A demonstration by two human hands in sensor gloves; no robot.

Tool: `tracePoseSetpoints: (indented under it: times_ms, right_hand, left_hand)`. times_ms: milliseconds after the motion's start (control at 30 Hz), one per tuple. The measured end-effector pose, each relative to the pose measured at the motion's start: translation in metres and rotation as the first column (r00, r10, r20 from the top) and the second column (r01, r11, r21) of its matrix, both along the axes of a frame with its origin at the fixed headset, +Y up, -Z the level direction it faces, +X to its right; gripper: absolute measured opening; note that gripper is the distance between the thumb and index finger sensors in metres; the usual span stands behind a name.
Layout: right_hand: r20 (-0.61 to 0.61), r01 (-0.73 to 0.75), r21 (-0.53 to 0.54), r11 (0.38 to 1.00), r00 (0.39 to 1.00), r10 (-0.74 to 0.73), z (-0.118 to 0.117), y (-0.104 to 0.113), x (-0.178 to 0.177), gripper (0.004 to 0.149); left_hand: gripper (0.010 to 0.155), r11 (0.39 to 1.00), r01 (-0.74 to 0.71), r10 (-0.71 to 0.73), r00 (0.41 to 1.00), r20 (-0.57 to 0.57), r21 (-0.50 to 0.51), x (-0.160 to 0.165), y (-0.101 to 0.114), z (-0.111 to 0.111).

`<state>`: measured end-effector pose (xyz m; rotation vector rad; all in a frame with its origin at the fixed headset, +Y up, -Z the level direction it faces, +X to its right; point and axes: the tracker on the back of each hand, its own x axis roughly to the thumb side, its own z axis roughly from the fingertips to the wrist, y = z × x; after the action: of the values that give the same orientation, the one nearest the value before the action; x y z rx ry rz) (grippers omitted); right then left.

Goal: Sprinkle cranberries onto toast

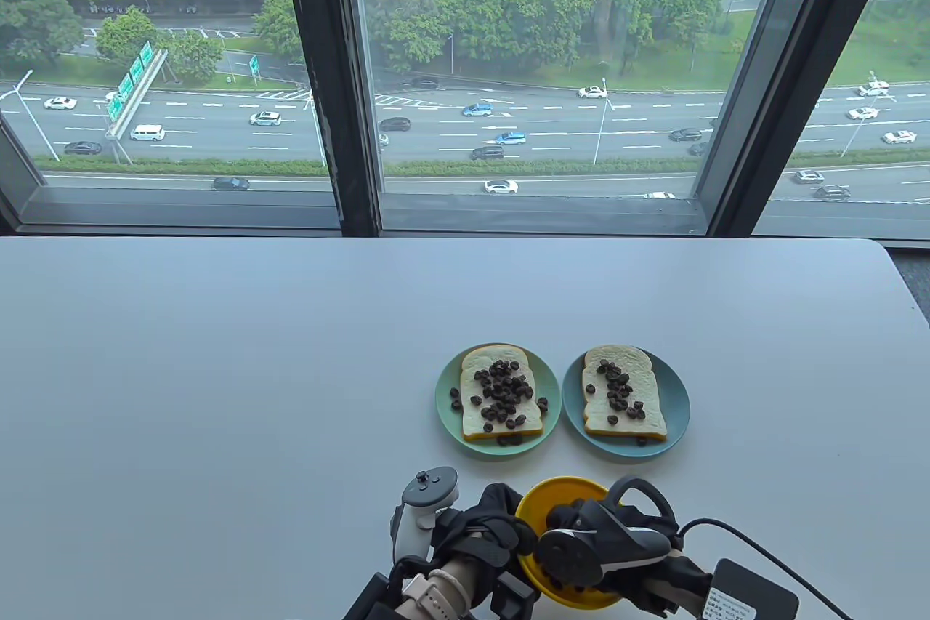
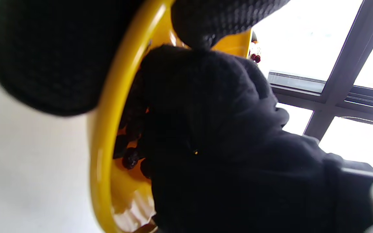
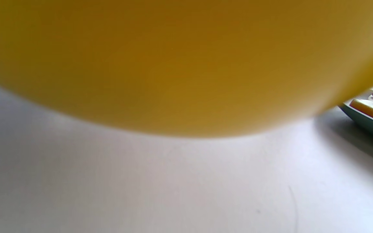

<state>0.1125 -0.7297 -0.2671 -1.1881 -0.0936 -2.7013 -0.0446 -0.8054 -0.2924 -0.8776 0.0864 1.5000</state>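
A yellow bowl [image 1: 561,486] stands at the near edge of the table. My left hand [image 1: 508,507] grips its left rim; in the left wrist view my fingers [image 2: 44,64] wrap the rim of the bowl [image 2: 107,136]. My right hand [image 1: 565,514] reaches down into the bowl among the dark cranberries [image 2: 129,157], and its fingertips are hidden. Behind the bowl, one toast [image 1: 472,416] topped with many cranberries lies on a green plate [image 1: 445,402]. A second toast [image 1: 650,395] with fewer cranberries lies on a blue plate [image 1: 679,395].
The white table [image 1: 218,395] runs to a window sill at the back and a rounded corner at the right. A black box with a cable [image 1: 752,594] sits by my right wrist. The right wrist view shows the bowl's outer wall [image 3: 173,64] and a plate edge [image 3: 367,124].
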Motion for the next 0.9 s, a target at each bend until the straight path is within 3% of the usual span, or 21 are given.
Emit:
tracePoseSetpoints:
  times_ms: [267,900]
  right_hand:
    - [-0.034,0.006,0.059,0.998,0.999,-0.004,0.001,0.003,-0.001,0.038]
    - [-0.001,0.231,0.070,0.970,0.973,-0.232,-0.005,0.063,0.016,0.037]
  left_hand:
    - [0.053,1.000,0.012,-0.012,1.000,-0.002,-0.019,-0.003,-0.002,-0.002]
    - [0.053,1.000,0.022,-0.022,1.000,-0.010,-0.015,-0.007,-0.001,-0.006]
